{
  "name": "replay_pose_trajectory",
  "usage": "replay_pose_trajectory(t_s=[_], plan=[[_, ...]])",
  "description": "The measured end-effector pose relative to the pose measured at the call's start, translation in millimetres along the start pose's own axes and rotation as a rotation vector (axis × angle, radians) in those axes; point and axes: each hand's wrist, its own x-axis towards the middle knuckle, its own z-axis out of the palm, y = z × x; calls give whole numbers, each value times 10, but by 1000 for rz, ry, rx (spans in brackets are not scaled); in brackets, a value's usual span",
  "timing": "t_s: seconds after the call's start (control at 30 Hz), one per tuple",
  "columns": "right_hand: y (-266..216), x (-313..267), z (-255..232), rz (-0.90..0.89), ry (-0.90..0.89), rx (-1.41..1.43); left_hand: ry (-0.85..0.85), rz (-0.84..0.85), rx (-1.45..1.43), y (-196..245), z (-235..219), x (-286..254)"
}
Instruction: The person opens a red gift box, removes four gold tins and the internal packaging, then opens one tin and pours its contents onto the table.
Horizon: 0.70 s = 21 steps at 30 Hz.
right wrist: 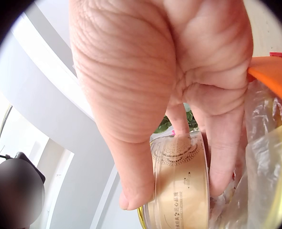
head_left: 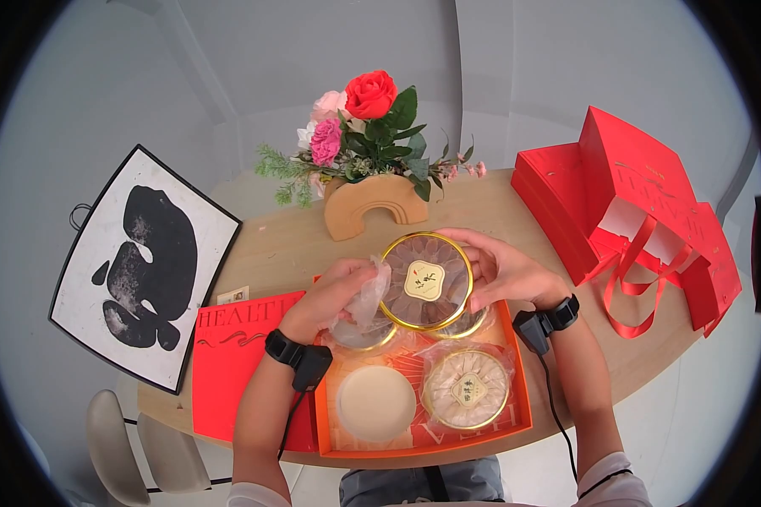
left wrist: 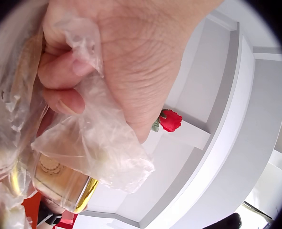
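Note:
My right hand (head_left: 516,269) grips a round clear-lidded tin (head_left: 402,300) with a gold rim by its right side, thumb and fingers around its wall (right wrist: 179,191). The left hand (head_left: 334,291) pinches a crumpled clear plastic bag (head_left: 369,296) at the tin's left edge; in the left wrist view the fingers (left wrist: 64,71) curl into the plastic (left wrist: 107,148). Beneath them is an open orange box (head_left: 522,384) holding a wrapped round tin (head_left: 482,406), other tins partly hidden under the hands, and a round cream recess or disc (head_left: 376,404).
A red lid or box (head_left: 237,372) lettered HEALTH lies left, beside a black-and-white picture board (head_left: 152,253). A flower arrangement in a tan arch vase (head_left: 376,203) stands behind. Red boxes and a ribboned bag (head_left: 651,203) are at the right. A chair (head_left: 161,452) is lower left.

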Motion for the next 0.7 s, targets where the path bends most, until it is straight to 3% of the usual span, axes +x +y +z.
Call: replay_pose_trajectory(t_s=[0.7], plan=[[11,-5,-7,8,9,6,-2,1,-43,108,71,-62]])
